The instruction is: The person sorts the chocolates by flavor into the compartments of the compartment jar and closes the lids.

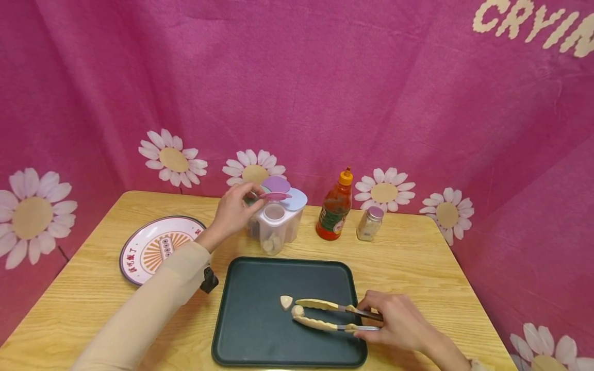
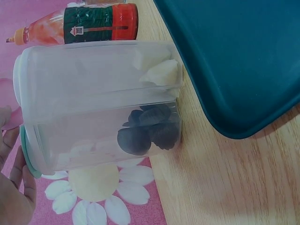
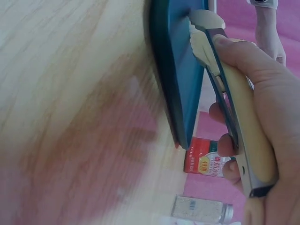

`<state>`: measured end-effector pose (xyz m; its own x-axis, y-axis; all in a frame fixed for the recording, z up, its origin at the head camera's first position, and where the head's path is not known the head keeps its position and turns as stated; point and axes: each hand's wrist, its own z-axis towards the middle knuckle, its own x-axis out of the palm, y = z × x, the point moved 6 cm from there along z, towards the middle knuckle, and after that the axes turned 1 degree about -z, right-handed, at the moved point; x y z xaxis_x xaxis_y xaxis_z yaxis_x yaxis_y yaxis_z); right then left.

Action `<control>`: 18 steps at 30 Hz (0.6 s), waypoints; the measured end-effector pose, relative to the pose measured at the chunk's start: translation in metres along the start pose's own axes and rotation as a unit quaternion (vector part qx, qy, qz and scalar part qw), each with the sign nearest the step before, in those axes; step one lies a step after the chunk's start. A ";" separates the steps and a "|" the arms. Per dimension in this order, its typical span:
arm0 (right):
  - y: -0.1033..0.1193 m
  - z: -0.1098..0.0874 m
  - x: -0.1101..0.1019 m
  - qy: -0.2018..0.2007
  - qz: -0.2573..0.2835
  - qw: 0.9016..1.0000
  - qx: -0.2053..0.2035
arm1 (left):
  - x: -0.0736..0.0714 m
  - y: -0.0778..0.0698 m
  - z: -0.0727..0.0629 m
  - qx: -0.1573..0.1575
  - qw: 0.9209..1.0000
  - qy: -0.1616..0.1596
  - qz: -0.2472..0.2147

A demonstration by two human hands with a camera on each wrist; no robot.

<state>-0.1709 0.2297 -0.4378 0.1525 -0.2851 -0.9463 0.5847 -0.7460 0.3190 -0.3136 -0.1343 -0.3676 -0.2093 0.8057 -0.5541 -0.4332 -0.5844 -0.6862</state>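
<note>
My left hand (image 1: 234,210) pinches the raised pink lid (image 1: 277,196) of a clear storage container (image 1: 274,226). Below that lid, the round opening of the front compartment shows. Pale pieces (image 2: 161,72) lie at its bottom; dark pieces (image 2: 150,129) fill the base of the neighbouring compartment. My right hand (image 1: 394,319) grips a pair of tongs (image 1: 320,304) with spread cream-coloured arms over the dark green tray (image 1: 250,330). One rounded pale piece (image 1: 298,311) sits at the lower arm's tip. A triangular pale piece (image 1: 286,302) lies on the tray just beyond the tips.
A decorated plate (image 1: 144,232) lies at the left, partly behind my left sleeve. Behind the tray, a red sauce bottle (image 1: 334,211) with an orange cap stands beside a small purple-capped shaker (image 1: 369,224). A pink flowered cloth (image 1: 297,103) hangs behind the wooden table (image 1: 417,257).
</note>
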 end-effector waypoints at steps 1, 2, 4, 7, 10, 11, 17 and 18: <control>0.000 0.000 0.001 0.002 0.003 1.000 0.001 | 0.000 0.000 0.000 -0.001 1.000 0.000 0.000; -0.001 0.000 0.001 0.003 0.007 1.000 0.002 | 0.000 0.000 0.000 -0.001 1.000 0.000 0.001; -0.001 -0.001 0.002 0.003 0.013 1.000 0.003 | 0.000 -0.001 0.000 -0.002 1.000 0.000 0.002; -0.002 -0.001 0.003 0.002 0.018 1.000 0.003 | 0.000 -0.001 -0.001 -0.002 1.000 0.001 0.002; -0.002 -0.001 0.003 0.001 0.018 1.000 0.001 | 0.000 -0.001 0.000 -0.002 1.000 0.000 0.001; -0.002 -0.001 0.003 0.001 0.019 1.000 -0.001 | 0.000 -0.001 0.000 -0.001 1.000 -0.001 0.001; -0.004 0.003 -0.011 -0.027 0.020 0.999 -0.011 | -0.001 -0.001 0.000 0.002 1.000 -0.005 -0.001; -0.004 0.004 -0.014 -0.033 0.021 0.999 -0.013 | -0.001 -0.001 0.000 0.002 1.000 -0.004 -0.002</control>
<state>-0.1789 0.2341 -0.4256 0.1244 -0.3553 -0.9264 0.5993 -0.7172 0.3555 -0.3131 -0.1344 -0.3670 -0.2156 0.8085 -0.5476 -0.4378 -0.5812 -0.6859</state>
